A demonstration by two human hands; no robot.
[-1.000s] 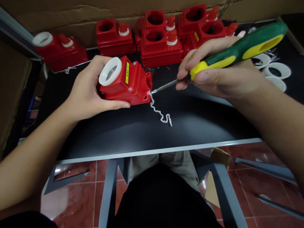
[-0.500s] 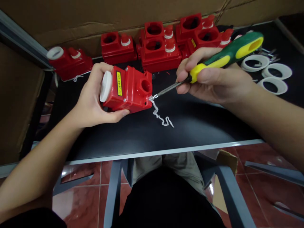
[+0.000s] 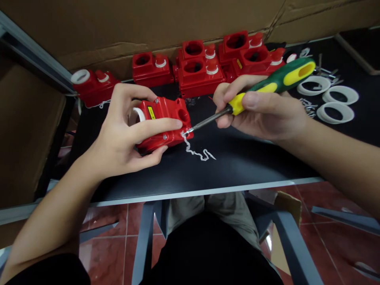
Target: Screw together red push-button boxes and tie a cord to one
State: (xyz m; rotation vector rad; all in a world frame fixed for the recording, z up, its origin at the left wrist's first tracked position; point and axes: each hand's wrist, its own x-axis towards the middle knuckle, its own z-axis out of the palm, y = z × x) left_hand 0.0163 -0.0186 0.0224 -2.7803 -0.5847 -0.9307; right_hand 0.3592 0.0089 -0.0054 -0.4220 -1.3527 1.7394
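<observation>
A red housing (image 3: 162, 111) with a yellow label and a white ring lies tilted on its side, gripped in my left hand (image 3: 124, 130). That hand's index finger is stretched along the housing's face towards a round opening. In my right hand (image 3: 258, 107) is a screwdriver (image 3: 279, 79) with a green and yellow handle, held slantwise. Its tip touches a corner of the housing, where a small shiny metal piece shows. From that corner a thin white chain or cord (image 3: 194, 153) trails onto the black tabletop (image 3: 237, 158).
Several other red housings (image 3: 202, 81) stand along the cardboard wall (image 3: 148, 23) at the back; one at left (image 3: 96, 89) carries a white ring. Three white rings (image 3: 335, 113) and loose metal pieces (image 3: 326, 73) lie at right. A pale strip (image 3: 196, 193) edges the table in front.
The housing has turned and tipped lower, and my left index finger has come over its face. The screwdriver has moved slightly left and down, its tip still at the corner.
</observation>
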